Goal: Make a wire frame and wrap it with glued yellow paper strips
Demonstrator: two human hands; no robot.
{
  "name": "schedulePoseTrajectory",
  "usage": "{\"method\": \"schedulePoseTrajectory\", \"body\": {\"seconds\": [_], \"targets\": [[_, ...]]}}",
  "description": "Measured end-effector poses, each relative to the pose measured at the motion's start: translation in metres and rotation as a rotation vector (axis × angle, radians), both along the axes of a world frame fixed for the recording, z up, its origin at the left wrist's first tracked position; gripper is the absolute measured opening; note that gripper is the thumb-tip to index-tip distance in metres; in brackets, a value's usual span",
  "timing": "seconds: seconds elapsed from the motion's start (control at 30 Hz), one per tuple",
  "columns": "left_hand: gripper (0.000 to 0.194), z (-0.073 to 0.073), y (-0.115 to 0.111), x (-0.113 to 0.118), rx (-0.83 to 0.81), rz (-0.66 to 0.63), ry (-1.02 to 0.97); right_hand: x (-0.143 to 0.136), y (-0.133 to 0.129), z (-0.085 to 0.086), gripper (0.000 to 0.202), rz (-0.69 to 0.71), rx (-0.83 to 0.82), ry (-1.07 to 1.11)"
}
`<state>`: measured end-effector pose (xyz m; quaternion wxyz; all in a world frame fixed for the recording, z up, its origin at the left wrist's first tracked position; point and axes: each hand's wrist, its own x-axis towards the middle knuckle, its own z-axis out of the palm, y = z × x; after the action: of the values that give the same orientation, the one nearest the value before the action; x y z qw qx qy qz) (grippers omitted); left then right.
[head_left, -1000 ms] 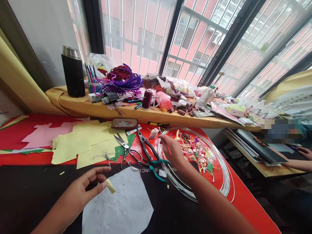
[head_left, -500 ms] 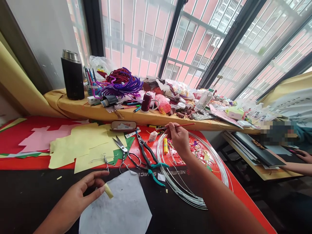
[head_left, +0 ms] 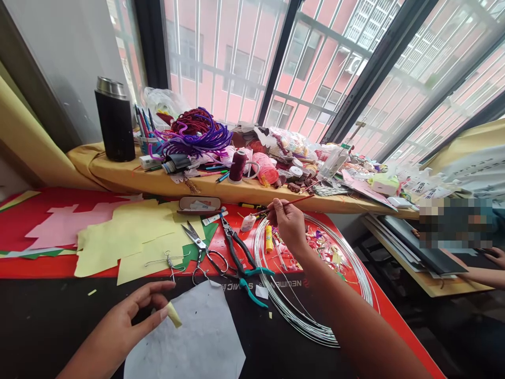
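My left hand [head_left: 136,316] pinches a small yellow paper strip [head_left: 174,315] between thumb and fingers, over a white sheet [head_left: 189,337] on the black mat. My right hand [head_left: 287,221] grips a thin reddish brush [head_left: 302,199], its tip at the mouth of a small white bottle [head_left: 248,223]. Under my right hand and forearm lies a coil of silver wire [head_left: 361,273]. A yellow glue stick [head_left: 269,239] stands out just left of my right wrist. Scissors [head_left: 199,245] and teal-handled pliers [head_left: 236,247] lie between my hands.
Yellow paper sheets [head_left: 114,237] and a pink sheet [head_left: 55,226] lie at the left. A cluttered ledge holds a black flask [head_left: 115,123], purple pipe cleaners [head_left: 205,134] and a thread spool [head_left: 238,167]. At the far right, another person's hand [head_left: 495,258] is beside a table with folders [head_left: 422,247].
The brush tip in my right hand has come to the white bottle's mouth. My left hand still holds the yellow strip. The view has shifted slightly.
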<state>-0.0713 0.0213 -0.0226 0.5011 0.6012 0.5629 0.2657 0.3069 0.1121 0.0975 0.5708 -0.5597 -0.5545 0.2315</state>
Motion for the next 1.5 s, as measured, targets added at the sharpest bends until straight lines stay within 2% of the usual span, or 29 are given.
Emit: {"method": "schedulePoseTrajectory", "body": {"seconds": [0.23, 0.4, 0.6, 0.87, 1.0, 1.27, 1.5], "targets": [[0.068, 0.001, -0.005, 0.008, 0.038, 0.055, 0.016, -0.001, 0.006, 0.009, 0.054, -0.023, -0.028, -0.070], [0.068, 0.005, -0.004, 0.008, 0.022, 0.012, 0.008, -0.001, 0.016, 0.011, 0.053, 0.005, -0.055, -0.114], [0.067, 0.006, -0.001, 0.006, 0.017, -0.003, 0.030, 0.000, 0.025, 0.019, 0.053, -0.021, -0.068, -0.290], [0.068, 0.009, -0.005, 0.012, 0.022, 0.021, 0.058, -0.004, 0.041, 0.024, 0.053, 0.024, -0.078, -0.445], [0.070, 0.010, -0.004, 0.015, 0.018, 0.034, 0.044, -0.005, 0.053, 0.022, 0.052, 0.037, -0.063, -0.392], [0.068, 0.003, -0.003, 0.012, -0.012, 0.037, 0.029, -0.001, 0.068, 0.023, 0.053, 0.035, -0.070, -0.232], [0.071, 0.019, -0.003, 0.020, -0.046, 0.067, 0.027, -0.001, 0.077, 0.025, 0.048, 0.028, -0.141, -0.270]]}}
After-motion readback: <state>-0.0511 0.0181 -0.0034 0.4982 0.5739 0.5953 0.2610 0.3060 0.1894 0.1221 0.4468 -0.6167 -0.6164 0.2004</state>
